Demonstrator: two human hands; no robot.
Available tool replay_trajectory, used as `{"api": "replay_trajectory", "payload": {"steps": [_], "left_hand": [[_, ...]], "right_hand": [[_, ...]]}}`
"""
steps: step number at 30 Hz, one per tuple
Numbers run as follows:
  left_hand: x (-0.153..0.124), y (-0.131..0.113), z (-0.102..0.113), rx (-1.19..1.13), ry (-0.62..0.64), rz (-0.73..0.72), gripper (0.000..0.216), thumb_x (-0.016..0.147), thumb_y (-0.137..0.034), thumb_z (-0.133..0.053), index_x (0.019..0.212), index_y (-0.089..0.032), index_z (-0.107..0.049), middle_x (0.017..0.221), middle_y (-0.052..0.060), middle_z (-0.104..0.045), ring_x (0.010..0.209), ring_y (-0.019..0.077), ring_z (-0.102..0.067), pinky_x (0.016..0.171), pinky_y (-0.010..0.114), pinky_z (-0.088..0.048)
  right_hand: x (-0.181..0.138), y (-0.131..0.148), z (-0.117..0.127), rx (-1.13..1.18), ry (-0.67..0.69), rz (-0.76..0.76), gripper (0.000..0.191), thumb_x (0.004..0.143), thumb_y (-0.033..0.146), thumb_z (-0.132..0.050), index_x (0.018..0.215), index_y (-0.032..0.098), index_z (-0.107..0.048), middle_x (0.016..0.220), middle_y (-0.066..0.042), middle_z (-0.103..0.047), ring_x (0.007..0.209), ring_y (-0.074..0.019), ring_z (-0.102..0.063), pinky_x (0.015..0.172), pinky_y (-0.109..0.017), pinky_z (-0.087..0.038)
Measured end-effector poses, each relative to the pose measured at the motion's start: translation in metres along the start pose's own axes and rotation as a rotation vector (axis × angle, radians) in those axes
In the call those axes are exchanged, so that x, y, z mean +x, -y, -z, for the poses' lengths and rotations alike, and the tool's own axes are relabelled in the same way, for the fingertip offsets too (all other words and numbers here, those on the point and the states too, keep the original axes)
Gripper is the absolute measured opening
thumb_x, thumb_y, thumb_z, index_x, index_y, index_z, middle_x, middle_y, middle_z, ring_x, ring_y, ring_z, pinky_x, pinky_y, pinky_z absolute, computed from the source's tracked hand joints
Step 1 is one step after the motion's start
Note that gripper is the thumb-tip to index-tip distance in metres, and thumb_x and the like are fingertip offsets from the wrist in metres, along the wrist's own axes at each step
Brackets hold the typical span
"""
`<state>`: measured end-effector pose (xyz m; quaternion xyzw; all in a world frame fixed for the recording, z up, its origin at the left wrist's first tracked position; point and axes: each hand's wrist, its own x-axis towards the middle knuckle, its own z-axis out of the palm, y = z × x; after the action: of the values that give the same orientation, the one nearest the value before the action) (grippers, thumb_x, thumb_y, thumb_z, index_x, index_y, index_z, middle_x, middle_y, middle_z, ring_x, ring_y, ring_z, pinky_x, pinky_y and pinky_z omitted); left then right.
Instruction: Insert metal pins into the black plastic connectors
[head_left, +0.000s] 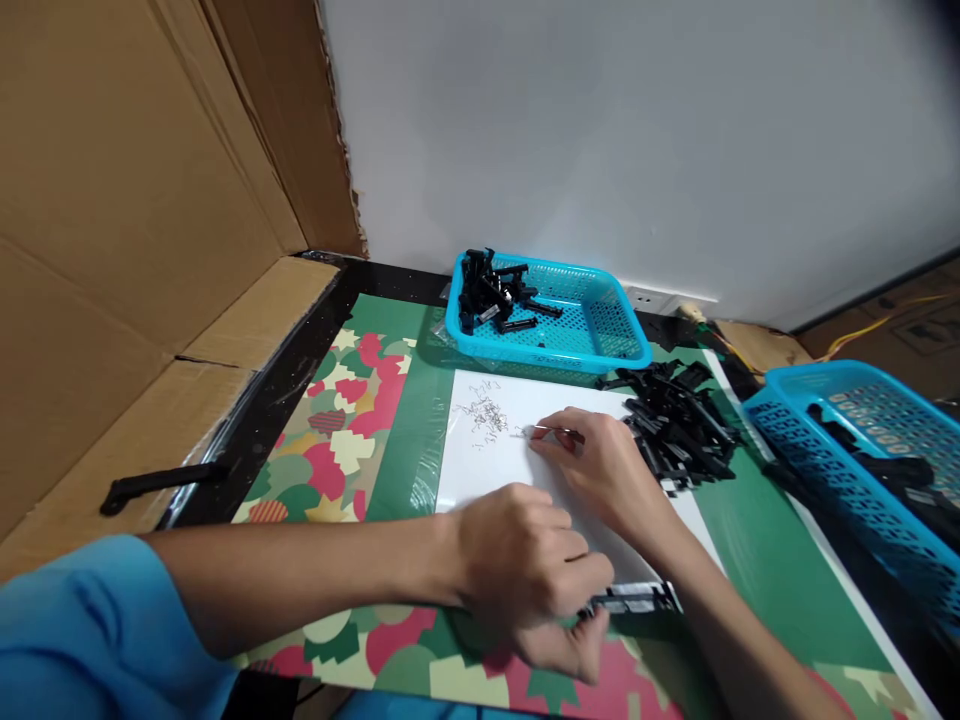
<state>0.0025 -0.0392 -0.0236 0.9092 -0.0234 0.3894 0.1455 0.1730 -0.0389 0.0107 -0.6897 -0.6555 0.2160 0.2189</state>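
Note:
My left hand [534, 575] is closed around a long black plastic part [634, 598] near the front edge of a white sheet [480, 470]. My right hand [592, 462] reaches over the sheet, its fingertips pinched on a thin metal tool or pin [541, 431] that points at a small heap of tiny metal springs [486, 413]. A pile of black plastic parts [679, 425] lies just right of my right hand.
A blue basket [600, 325] with several black parts stands behind the sheet, a second blue basket [862, 450] at the right. Cardboard walls rise at the left, with a black part [154, 484] lying on a flap. A patterned mat [352, 430] covers the table.

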Motion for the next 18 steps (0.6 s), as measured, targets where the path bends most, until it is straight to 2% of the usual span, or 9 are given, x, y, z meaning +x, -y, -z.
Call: {"api": "replay_trajectory", "payload": {"steps": [3, 5, 8, 11, 14, 18], "left_hand": [[0.001, 0.000, 0.007, -0.084, -0.135, 0.058, 0.015, 0.081, -0.026, -0.055, 0.068, -0.024, -0.049, 0.052, -0.004, -0.043, 0.045, 0.0132, -0.033, 0.044, 0.034, -0.027], [0.003, 0.001, 0.014, -0.149, -0.215, 0.174, 0.015, 0.088, -0.026, -0.054, 0.074, -0.024, -0.050, 0.060, -0.002, -0.047, 0.053, 0.0156, -0.041, 0.050, 0.034, -0.034], [0.007, 0.004, 0.023, -0.249, -0.337, 0.531, 0.022, 0.105, -0.031, -0.047, 0.086, -0.022, -0.055, 0.080, 0.004, -0.057, 0.079, 0.0216, -0.056, 0.073, 0.037, -0.048], [0.012, 0.009, 0.025, -0.372, -0.440, 0.834, 0.028, 0.114, -0.037, -0.043, 0.101, -0.021, -0.062, 0.099, 0.006, -0.063, 0.099, 0.0226, -0.060, 0.091, 0.037, -0.047], [0.014, 0.015, 0.021, -0.504, -0.490, 0.961, 0.027, 0.115, -0.042, -0.047, 0.115, -0.022, -0.065, 0.105, 0.004, -0.065, 0.098, 0.0203, -0.060, 0.089, 0.033, -0.045], [0.016, 0.019, 0.017, -0.637, -0.521, 1.030, 0.026, 0.114, -0.045, -0.052, 0.110, -0.022, -0.062, 0.095, 0.000, -0.062, 0.086, 0.0171, -0.057, 0.079, 0.029, -0.042]], "right_hand": [[0.001, -0.004, -0.001, 0.013, 0.035, 0.043, 0.017, 0.088, 0.021, -0.067, 0.090, 0.019, -0.085, 0.082, -0.006, -0.079, 0.070, -0.0213, -0.065, 0.067, -0.032, -0.044], [0.003, -0.006, 0.000, 0.027, 0.099, 0.081, 0.016, 0.084, 0.017, -0.068, 0.088, 0.019, -0.083, 0.081, -0.006, -0.078, 0.070, -0.0211, -0.065, 0.068, -0.031, -0.043], [0.001, -0.009, 0.003, 0.074, 0.156, 0.110, 0.013, 0.083, 0.014, -0.066, 0.084, 0.018, -0.078, 0.080, -0.004, -0.075, 0.071, -0.0199, -0.064, 0.066, -0.030, -0.042], [-0.005, -0.011, 0.006, 0.138, 0.220, 0.110, 0.012, 0.089, 0.018, -0.066, 0.087, 0.019, -0.078, 0.087, -0.004, -0.076, 0.075, -0.0200, -0.066, 0.069, -0.029, -0.044], [-0.010, -0.011, 0.009, 0.190, 0.314, 0.099, 0.010, 0.089, 0.018, -0.071, 0.088, 0.020, -0.081, 0.095, -0.005, -0.078, 0.082, -0.0205, -0.070, 0.075, -0.030, -0.048], [-0.016, -0.011, 0.012, 0.197, 0.346, 0.110, 0.014, 0.092, 0.014, -0.070, 0.089, 0.021, -0.081, 0.097, -0.006, -0.076, 0.086, -0.0206, -0.070, 0.080, -0.030, -0.049]]}}
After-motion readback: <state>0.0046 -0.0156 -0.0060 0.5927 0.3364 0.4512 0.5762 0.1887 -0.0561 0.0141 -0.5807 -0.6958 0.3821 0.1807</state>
